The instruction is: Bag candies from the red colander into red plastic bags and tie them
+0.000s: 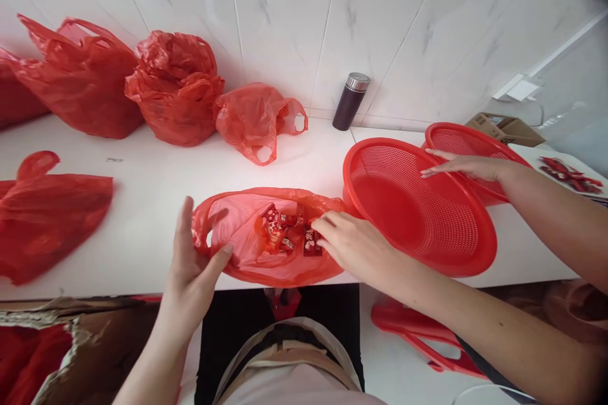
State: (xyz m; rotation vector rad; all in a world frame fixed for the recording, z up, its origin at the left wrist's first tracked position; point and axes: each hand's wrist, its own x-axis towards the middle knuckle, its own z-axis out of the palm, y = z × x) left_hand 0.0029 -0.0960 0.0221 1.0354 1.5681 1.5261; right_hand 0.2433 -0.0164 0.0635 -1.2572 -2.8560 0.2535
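Observation:
A red plastic bag [242, 269] lies spread open on the white table in front of me. Small red packets [280, 231] with printed wrappers sit inside it. My left hand [194, 266] is at the bag's left end beside its handle loop, thumb and fingers apart, holding nothing. Over the bag's right end, my right hand [356, 247] has its fingers bent together, the tips by a dark red packet [311, 242]. Whatever those fingers pinch is hidden.
Right of the bag, a large red basket [380, 202] stands before a second basket [475, 139]. Another person's hand [470, 166] reaches over them. Filled red bags [173, 98] and a dark thermos [350, 101] line the wall. A torn cardboard box [90, 342] is below, left.

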